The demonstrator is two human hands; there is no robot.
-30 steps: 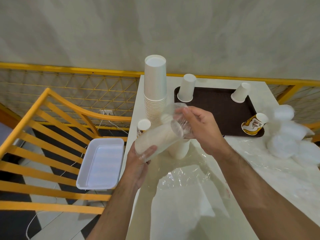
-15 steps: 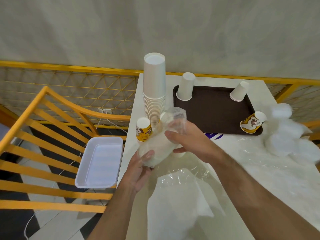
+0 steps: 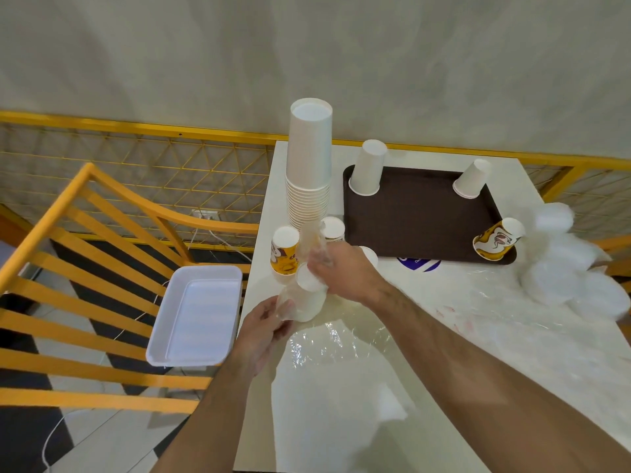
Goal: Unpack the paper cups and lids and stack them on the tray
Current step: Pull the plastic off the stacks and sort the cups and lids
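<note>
Head view, table edge. Both hands are working a short sleeve of white cups (image 3: 309, 297) wrapped in clear plastic (image 3: 312, 238), held tilted over the table's (image 3: 444, 336) near-left part. L hand (image 3: 264, 331) is gripping the sleeve's lower end, fingers curled round the film-covered base. R hand (image 3: 345, 271) is closing over the upper end, fingers pinching the loose plastic that is sticking up above the cups.

Brown tray (image 3: 420, 213) is lying at the far side of the table — three cups are standing on it upside down: white cup (image 3: 368, 167) at far-left corner, second white cup (image 3: 472, 179) at far-right, printed yellow cup (image 3: 496, 238) at near-right corner. Tall stack of white cups (image 3: 309, 165) is standing on the table just left of the tray, not on it. Two more printed cups, one (image 3: 285, 249) left of the hands and one (image 3: 333, 228) partly hidden behind the plastic, are sitting between stack and hands.

Bagged white lids (image 3: 563, 261) are piled at the table's right edge, beside the tray. Empty clear wrap (image 3: 341, 349) is lying crumpled on the table near the forearms. White plastic tub (image 3: 198, 315) is resting on the yellow chair (image 3: 85, 268) at left.
</note>
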